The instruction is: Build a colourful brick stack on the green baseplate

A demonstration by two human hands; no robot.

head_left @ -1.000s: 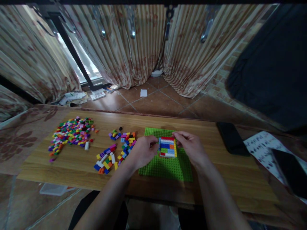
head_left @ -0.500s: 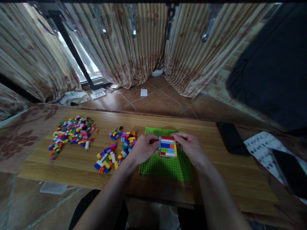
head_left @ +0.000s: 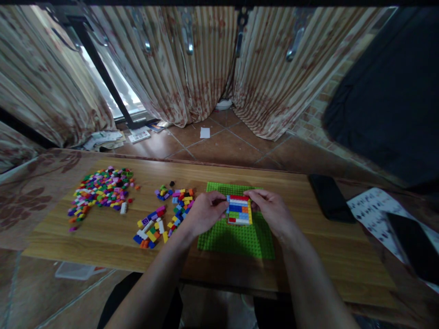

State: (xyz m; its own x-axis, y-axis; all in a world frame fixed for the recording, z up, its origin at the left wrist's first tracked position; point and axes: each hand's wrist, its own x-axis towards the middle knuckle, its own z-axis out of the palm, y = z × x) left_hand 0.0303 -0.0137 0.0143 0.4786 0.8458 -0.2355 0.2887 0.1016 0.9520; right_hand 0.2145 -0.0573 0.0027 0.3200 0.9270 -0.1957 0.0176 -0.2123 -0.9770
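Note:
A block of joined toy bricks (head_left: 239,209) in red, white, blue, orange, green and yellow rows sits over the green baseplate (head_left: 236,244). My left hand (head_left: 208,211) grips its left side, thumb and fingers closed at the light blue edge. On the other side my right hand (head_left: 269,208) pinches the upper right corner, near the red row and the yellow edge. Whether the block is pressed onto the plate or held just above it, I cannot tell. Parts of both hands' fingers are hidden behind the block.
A large heap of small mixed bricks (head_left: 103,189) lies at the left of the wooden table (head_left: 291,269). Bigger bricks (head_left: 151,230) lie nearer my left forearm. At the right are a black case (head_left: 331,198), a printed sheet (head_left: 368,212) and a dark phone-like device (head_left: 411,242).
The view has shifted very slightly. Both hands keep the same hold on the brick block, with no clear movement of the bricks.

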